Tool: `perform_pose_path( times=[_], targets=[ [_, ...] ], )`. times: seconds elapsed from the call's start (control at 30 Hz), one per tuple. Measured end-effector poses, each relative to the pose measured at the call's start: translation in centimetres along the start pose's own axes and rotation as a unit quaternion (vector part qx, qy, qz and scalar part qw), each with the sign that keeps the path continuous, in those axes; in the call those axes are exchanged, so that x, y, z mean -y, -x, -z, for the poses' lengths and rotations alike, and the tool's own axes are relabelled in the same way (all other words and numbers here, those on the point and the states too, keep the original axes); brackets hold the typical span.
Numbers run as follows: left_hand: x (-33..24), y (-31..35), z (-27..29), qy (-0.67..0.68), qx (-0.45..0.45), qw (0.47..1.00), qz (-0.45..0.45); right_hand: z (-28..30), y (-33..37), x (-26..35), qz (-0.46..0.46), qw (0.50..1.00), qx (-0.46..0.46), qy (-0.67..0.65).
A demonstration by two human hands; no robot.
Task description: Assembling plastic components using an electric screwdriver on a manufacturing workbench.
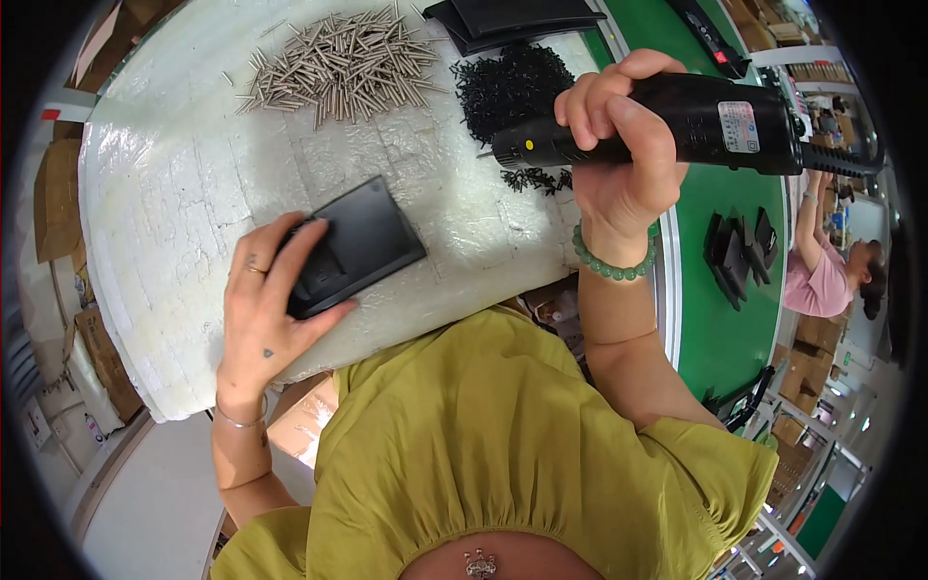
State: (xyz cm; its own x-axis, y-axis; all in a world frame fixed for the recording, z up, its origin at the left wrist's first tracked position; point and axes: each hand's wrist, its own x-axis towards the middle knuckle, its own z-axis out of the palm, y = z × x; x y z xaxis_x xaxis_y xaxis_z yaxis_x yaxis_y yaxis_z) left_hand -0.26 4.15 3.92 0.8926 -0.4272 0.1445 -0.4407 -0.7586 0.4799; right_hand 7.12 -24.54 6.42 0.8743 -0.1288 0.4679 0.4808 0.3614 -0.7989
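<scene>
My left hand (263, 295) grips a flat, rectangular black plastic part (375, 242) by its near left side, fingers over the top and thumb along the lower edge. The part rests at a slant on the white, film-covered table (174, 213). Raised to the right, my right hand (628, 155) is wrapped round a black electric screwdriver (696, 116). The tool lies nearly level, its tip pointing left and its cord running off to the right. Below the tip is a heap of small black screws (507, 87), partly covered by the tool.
Slim metal pins (338, 68) are heaped at the far side of the table. Larger black panels (517, 19) lie behind the screws. On the green conveyor (696, 333) to the right sit several black parts (739, 246). A person in pink (822, 275) is beyond it.
</scene>
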Motion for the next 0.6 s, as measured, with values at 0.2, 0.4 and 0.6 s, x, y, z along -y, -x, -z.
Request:
perform_pose_path(
  times=[0.2,0.4,0.6],
  targets=[
    [-3.4,-3.1,-1.2,0.11,0.017,0.993,-0.024,-0.8,-0.4,2.1,0.021,0.995,0.022,-0.099],
    [-3.0,-8.6,-2.7,0.192,-0.073,0.971,-0.123,-2.0,-0.5,4.8,0.014,0.977,0.113,-0.181],
    [-2.9,-8.5,-3.0,0.219,-0.13,0.958,-0.131,-2.6,-0.3,5.7,-0.008,0.974,0.113,-0.198]
  ],
)
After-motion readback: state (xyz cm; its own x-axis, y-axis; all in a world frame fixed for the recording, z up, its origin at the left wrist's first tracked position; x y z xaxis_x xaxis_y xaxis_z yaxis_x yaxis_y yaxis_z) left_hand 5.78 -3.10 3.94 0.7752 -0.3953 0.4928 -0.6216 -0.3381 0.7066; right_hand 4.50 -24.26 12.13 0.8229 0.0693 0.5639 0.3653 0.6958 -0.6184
